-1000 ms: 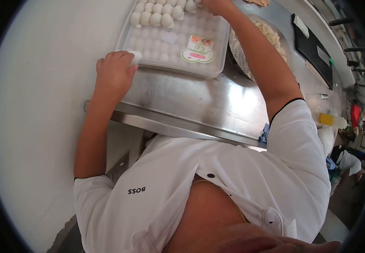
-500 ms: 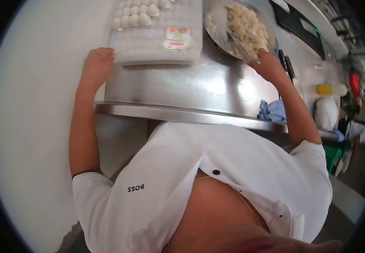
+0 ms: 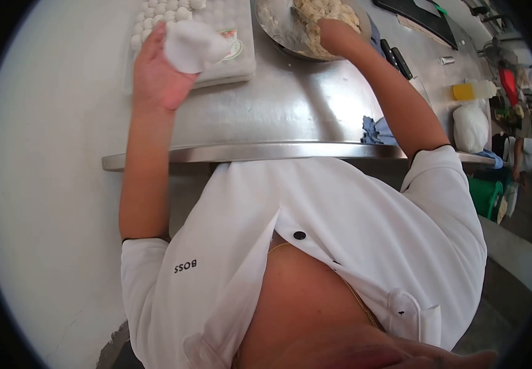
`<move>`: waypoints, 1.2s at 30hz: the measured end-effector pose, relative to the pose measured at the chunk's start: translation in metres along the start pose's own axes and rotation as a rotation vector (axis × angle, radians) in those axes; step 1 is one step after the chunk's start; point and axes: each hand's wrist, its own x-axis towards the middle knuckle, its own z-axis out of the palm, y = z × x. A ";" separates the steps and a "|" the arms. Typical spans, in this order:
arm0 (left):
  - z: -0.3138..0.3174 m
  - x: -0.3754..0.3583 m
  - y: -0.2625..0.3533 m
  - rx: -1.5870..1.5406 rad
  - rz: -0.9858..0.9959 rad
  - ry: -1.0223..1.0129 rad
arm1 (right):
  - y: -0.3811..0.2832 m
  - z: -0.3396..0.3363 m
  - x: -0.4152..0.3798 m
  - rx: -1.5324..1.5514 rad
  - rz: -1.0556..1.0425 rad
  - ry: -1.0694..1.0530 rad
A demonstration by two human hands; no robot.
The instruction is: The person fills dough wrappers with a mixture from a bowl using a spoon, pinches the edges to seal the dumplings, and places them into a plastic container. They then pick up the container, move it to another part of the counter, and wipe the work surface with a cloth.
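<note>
A thin white round dough wrapper (image 3: 193,46) lies across the palm and fingers of my left hand (image 3: 161,83), raised in front of the tray. My right hand (image 3: 338,40) is over the near side of a metal bowl (image 3: 272,31), its fingers closed around a narrow metal spatula (image 3: 303,15). The spatula's blade reaches into the bowl, beside a pale, chunky filling (image 3: 327,10). Behind my left hand, a plastic tray (image 3: 241,67) carries rows of white pleated dumplings (image 3: 166,11) and a printed label.
Two black-handled knives (image 3: 396,58) lie right of the bowl. A blue cloth (image 3: 379,130) sits by the steel table's front edge (image 3: 266,150). Farther right are a bottle of yellow liquid (image 3: 465,92), a white bag (image 3: 470,128) and a black board (image 3: 422,21). Another person (image 3: 524,157) is beyond.
My left hand has come from the tray's left side and now holds a wrapper, palm up. My right hand has closed on the spatula in the bowl. The whole view has shifted somewhat.
</note>
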 end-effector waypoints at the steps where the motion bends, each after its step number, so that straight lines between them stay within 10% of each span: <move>1: 0.017 -0.001 -0.017 0.091 -0.003 0.088 | 0.002 -0.004 -0.002 0.001 -0.048 0.045; 6: 0.010 -0.007 -0.045 0.556 -0.070 0.103 | 0.009 -0.053 -0.071 0.002 -0.033 0.229; 12: 0.017 0.008 -0.085 1.394 0.027 0.062 | 0.013 -0.067 -0.114 -0.096 0.029 -0.123; 18: 0.032 0.038 -0.116 1.257 -0.319 0.206 | 0.034 -0.080 -0.118 0.074 0.019 -0.071; 24: 0.008 0.064 -0.147 0.667 -0.389 0.401 | 0.033 -0.089 -0.129 0.157 -0.090 -0.146; 36: 0.016 0.088 -0.164 0.614 -0.415 0.562 | 0.055 -0.039 -0.095 0.129 -0.089 -0.147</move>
